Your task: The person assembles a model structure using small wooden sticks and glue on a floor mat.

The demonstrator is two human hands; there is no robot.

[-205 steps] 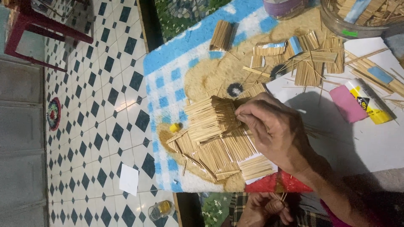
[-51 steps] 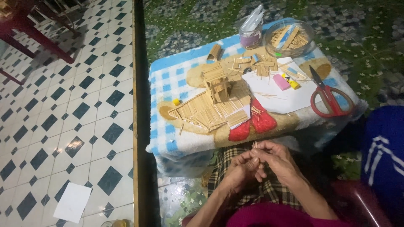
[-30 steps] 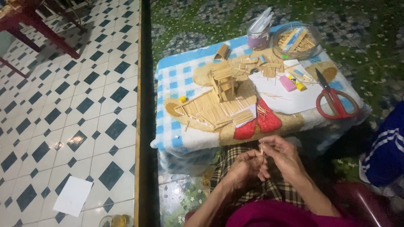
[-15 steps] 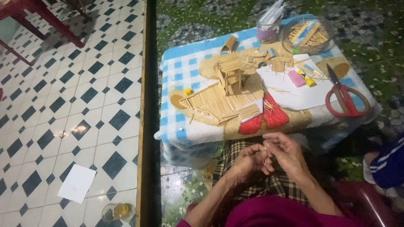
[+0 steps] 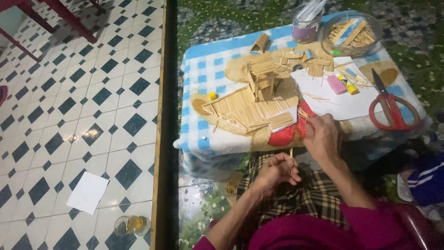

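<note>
A thin stick (image 5: 291, 157) is pinched upright in the left hand (image 5: 276, 172) near the lap. The right hand (image 5: 321, 135), fingers curled, touches loose sticks (image 5: 303, 114) beside the stick model (image 5: 259, 99). Red-handled scissors (image 5: 393, 111) lie right, a glass bowl (image 5: 352, 32) far.

The light is dim and cool, falling mostly from above onto the desk (image 5: 203, 83), whose blue-checked cover and white paper (image 5: 344, 99) are the brightest parts. The tiled floor (image 5: 83, 106) shows small soft glints on its glossy tiles. Shadow gathers under the desk's near edge and over the lap, so the left hand (image 5: 275, 171) is darker than the right hand (image 5: 321, 136). Fine detail is soft and smeared throughout, with grainy, blocky noise in the dark carpet (image 5: 217, 18). Straight lines bow slightly toward the frame edges. The lower corners sink into near-black.
</note>
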